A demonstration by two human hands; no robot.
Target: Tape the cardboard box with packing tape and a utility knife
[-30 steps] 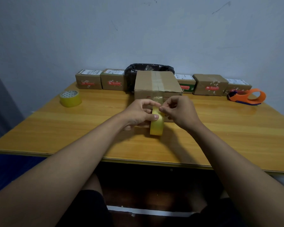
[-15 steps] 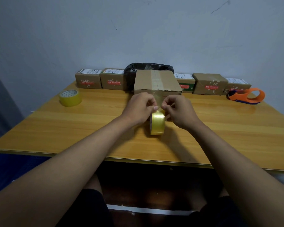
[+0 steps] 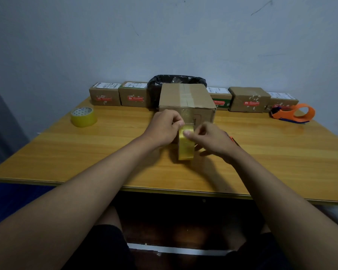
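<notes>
The cardboard box (image 3: 172,95) stands mid-table, a tape strip running along its top seam. In front of it a yellow packing tape roll (image 3: 186,148) stands on edge. A clear stretch of tape (image 3: 187,116) runs from the roll up onto the box's front face. My left hand (image 3: 163,127) pinches the tape at the top of the roll, close to the box. My right hand (image 3: 210,139) holds the roll with the thumb pressed on its top. An orange and black utility knife (image 3: 234,140) peeks out behind my right wrist, mostly hidden.
A second yellow tape roll (image 3: 83,116) lies at the left. An orange tape dispenser (image 3: 295,114) sits at the far right. Several small labelled boxes (image 3: 249,99) and a black bag (image 3: 176,79) line the wall. The table's front edge (image 3: 164,189) is near my body.
My left hand has lifted the tape end toward the box's front. My right hand dropped back, thumb now on the roll. The roll has stayed in place.
</notes>
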